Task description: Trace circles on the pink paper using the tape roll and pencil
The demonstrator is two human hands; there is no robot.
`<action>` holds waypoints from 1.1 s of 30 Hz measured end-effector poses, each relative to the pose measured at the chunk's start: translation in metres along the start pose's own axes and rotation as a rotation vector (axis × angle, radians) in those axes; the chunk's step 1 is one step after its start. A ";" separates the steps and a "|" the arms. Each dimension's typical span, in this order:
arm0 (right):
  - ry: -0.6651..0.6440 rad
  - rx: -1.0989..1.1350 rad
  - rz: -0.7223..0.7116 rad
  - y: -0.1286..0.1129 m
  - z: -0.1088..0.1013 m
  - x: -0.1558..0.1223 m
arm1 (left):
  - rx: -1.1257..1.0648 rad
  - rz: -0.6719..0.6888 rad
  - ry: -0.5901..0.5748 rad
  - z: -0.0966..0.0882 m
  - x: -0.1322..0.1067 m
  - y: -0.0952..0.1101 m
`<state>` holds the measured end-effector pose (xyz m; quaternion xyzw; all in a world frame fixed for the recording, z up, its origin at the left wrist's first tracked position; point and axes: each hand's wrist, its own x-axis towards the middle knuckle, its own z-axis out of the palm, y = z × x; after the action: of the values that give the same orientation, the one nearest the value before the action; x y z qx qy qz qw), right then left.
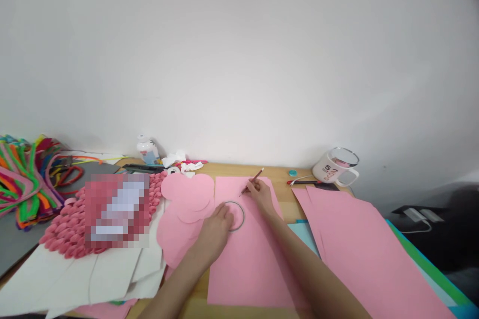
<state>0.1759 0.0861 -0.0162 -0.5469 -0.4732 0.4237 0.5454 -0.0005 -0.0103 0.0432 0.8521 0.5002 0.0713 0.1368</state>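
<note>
Pencil (258, 176) in right grip (261, 195), left grip (217, 222) unclenched on ring (244, 218); white mug (329, 169), contents unclear

One view, head-worn: looks forward and down across the counter (290, 211), facing the wall (239, 60), which fills over half the frame. Wide, fairly close; forearms (183, 274) enter from the bottom edge, left hand (217, 225) and right hand (261, 196) low, near centre. Far right dark and soft, probably more room, hard to tell.

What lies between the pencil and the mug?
The head view shows a teal cap, a white cord and a dark pen between the pencil and mug.
</note>
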 end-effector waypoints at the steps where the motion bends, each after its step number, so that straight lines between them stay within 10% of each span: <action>1: 0.023 0.001 -0.006 0.002 0.000 0.002 | -0.042 0.013 0.027 0.003 0.000 -0.003; 11: 0.110 -0.026 -0.088 0.007 -0.002 0.032 | -0.131 0.103 0.165 0.021 0.023 -0.010; 23: 0.088 -0.028 -0.102 0.008 -0.001 0.034 | 0.068 0.258 0.398 0.052 -0.065 -0.001; 33: 0.075 -0.023 -0.099 0.005 -0.002 0.030 | 0.030 0.262 0.443 0.051 -0.071 0.006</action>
<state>0.1844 0.1157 -0.0192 -0.5444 -0.4838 0.3700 0.5768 -0.0174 -0.0827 -0.0022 0.8751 0.4044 0.2657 0.0009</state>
